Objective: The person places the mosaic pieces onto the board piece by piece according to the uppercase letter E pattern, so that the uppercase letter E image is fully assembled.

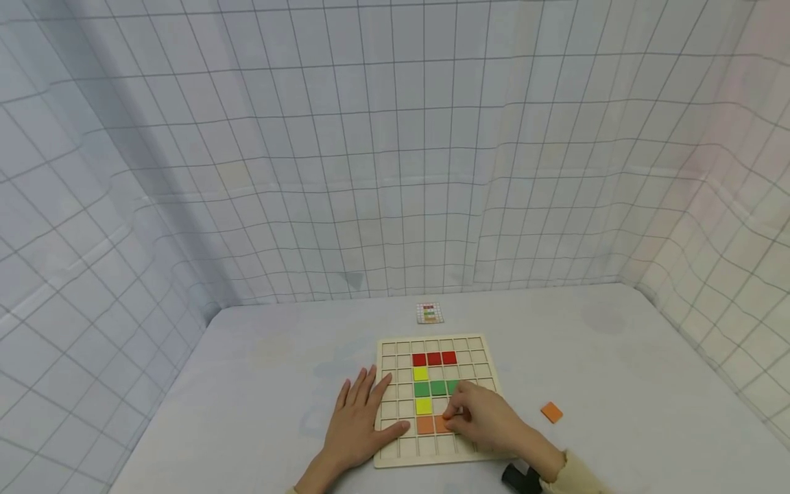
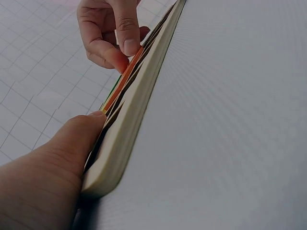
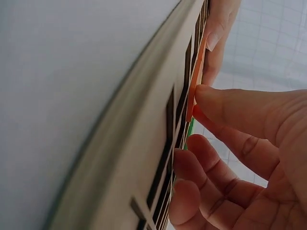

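Observation:
A pale wooden grid board lies on the white table with coloured square tiles in its cells. My left hand rests flat across the board's left edge, fingers spread, thumb tip beside the first orange tile. Thumb and index finger of my right hand pinch a second orange tile in the cell to its right. The other right fingers curl above the board, covering some cells. In the right wrist view the thumb presses at the orange strip of tiles.
Red tiles, green tiles and yellow tiles fill other cells. A loose orange tile lies right of the board. Behind stands a small pattern card. A black object is by the right wrist. Grid-patterned curtains surround the table.

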The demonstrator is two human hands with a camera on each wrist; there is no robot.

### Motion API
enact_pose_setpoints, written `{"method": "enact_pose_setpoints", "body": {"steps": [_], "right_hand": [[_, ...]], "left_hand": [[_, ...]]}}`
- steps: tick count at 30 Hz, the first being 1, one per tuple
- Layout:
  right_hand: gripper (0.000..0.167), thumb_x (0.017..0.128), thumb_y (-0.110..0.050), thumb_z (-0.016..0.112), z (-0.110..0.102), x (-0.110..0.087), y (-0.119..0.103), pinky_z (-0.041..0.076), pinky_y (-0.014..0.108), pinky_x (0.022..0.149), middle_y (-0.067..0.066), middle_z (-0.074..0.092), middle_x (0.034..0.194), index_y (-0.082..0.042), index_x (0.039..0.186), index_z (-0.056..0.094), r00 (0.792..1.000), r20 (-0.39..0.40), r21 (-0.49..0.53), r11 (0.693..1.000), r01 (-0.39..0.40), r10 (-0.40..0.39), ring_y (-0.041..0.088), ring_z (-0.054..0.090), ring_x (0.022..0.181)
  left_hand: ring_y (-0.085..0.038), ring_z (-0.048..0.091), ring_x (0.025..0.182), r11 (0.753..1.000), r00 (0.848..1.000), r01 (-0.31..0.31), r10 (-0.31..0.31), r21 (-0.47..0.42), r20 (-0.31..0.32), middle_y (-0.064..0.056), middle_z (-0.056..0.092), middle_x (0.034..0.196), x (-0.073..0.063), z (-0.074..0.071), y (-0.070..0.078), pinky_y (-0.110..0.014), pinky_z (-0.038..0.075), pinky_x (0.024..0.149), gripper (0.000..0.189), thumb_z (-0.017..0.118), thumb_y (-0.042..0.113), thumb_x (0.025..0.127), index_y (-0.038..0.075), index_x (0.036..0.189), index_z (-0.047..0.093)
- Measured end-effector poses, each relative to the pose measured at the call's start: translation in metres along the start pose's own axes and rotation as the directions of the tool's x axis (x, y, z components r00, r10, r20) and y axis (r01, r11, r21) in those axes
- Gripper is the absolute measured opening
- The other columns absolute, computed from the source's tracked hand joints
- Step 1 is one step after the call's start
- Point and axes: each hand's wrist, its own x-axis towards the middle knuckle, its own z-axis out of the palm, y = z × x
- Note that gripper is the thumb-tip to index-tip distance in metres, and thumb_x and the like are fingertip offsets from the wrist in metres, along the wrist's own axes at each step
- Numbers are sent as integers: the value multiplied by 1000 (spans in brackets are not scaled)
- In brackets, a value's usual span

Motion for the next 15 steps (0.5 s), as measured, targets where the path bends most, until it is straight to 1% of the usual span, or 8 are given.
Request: {"method": "enact_pose_setpoints", "body": {"steps": [3,6,9,11,13,15], "right_hand": [[6,84,-21,73,-1,-2,0,40,20,52,-17,50,80,-24,80,70,1000,7,23,1000,-1,0,1,43,62],[1,86,-20,72,-2,-4,2,40,19,54,-16,51,80,-21,87,72,999,32,61,998,10,-12,2,44,65],[11,86,-18,71,-5,-9,5,40,19,57,-14,50,81,-17,97,74,996,64,106,993,50,-57,3,44,68],[17,86,-16,71,-7,-12,9,41,19,59,-13,51,82,-16,103,73,993,71,134,987,88,-98,3,45,70],[21,86,-13,70,-11,-16,12,44,20,61,-11,54,85,-13,107,71,988,55,177,976,129,-141,3,48,73],[21,87,-10,69,-14,-20,16,47,21,64,-9,57,89,-12,108,70,985,23,203,965,164,-173,3,51,76]], "left_hand": [[-31,15,141,1000,1000,1,-1,-5,4,-15,24,153,0,0,0,-52,8,110,87,46,72,84,16,148,34],[-30,15,141,1000,1000,2,-2,-3,6,-14,24,153,1,0,0,-52,7,110,87,46,72,84,16,149,34],[-31,15,141,1000,1000,3,-3,4,5,-14,24,153,1,-1,0,-52,8,110,87,46,72,84,16,149,34],[-31,16,141,1000,1000,4,-4,7,4,-14,24,153,1,-1,0,-52,8,110,86,46,72,84,16,148,35],[-31,16,141,1000,1000,4,-4,6,4,-15,24,153,0,0,0,-52,8,110,86,46,72,84,16,148,35],[-31,16,141,1000,1000,3,-3,2,5,-15,24,153,0,0,0,-52,8,110,86,46,72,84,16,148,35]]}}
